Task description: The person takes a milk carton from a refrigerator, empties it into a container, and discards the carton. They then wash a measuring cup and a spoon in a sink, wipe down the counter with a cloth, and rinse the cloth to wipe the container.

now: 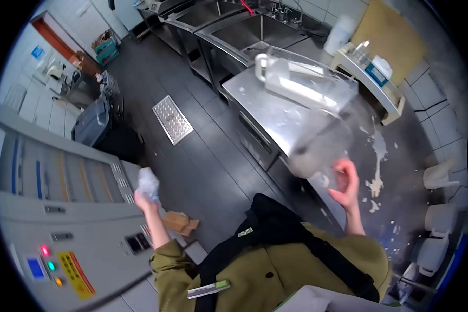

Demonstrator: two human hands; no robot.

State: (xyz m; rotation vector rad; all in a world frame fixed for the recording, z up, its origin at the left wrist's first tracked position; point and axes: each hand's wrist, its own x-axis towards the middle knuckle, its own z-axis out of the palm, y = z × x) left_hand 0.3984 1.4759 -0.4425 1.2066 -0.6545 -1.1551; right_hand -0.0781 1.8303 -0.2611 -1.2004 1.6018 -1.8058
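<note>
At the left, my left hand [144, 200] is closed round a crumpled, whitish, partly see-through bundle [148, 183], which looks like plastic or cloth. My right hand [347, 183] is curled at the near rim of a clear plastic container [320, 143]. The container is tilted and smeared by motion over the steel worktop edge; its exact contact with my fingers is hard to make out. Beyond it, a clear box-like tub [343, 86] and a white-handled pitcher [296, 86] lie on the steel worktop [244, 86].
Steel sinks [239, 34] stand beyond the worktop. White spills [378, 151] mark the counter at right. A machine with lit buttons [51, 266] is at left, near a cardboard piece [179, 222] and a dark bin [96, 125]. A metal drain cover [172, 119] lies in the floor.
</note>
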